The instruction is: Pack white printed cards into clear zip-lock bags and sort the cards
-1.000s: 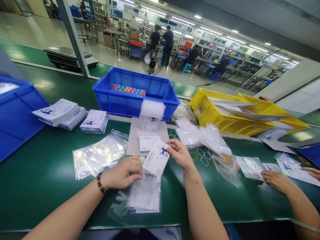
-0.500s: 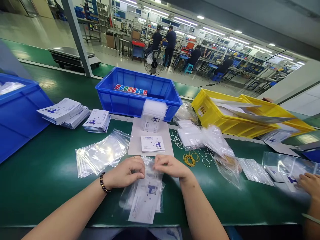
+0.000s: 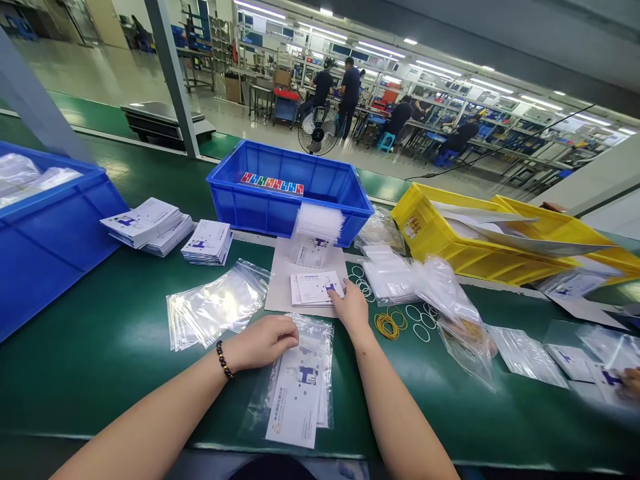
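Right hand (image 3: pixel 354 311) is in a narrow pinch at the right end of the top card (image 3: pixel 317 287) on a small stack (image 3: pixel 295 297), thumb over the print, while the left hand (image 3: pixel 263 342) has its fingers curled at the upper left of a clear bag (image 3: pixel 315 327); honestly can't tell if it's gripping the plastic. Biggest thing around is the long green table (image 3: pixel 125 400), then a couple of yellow bins (image 3: pixel 450 247) off to the right with flat sheets in the nearer one. Two blue bins (image 3: pixel 260 212) too, one along the far side and one at far left. Next down, a pale board (image 3: pixel 279 287) sits under that small stack, and a fan of clear bags (image 3: pixel 220 300) lies just left of it. Clear bag by the left hand is flat near the front edge with a printed card (image 3: pixel 295 410) showing, can't tell if it's inside or on top. Tiniest stuff: yellow rubber bands (image 3: pixel 386 325) just right of the right hand, and a dark bead bracelet (image 3: pixel 225 360) on the left wrist.
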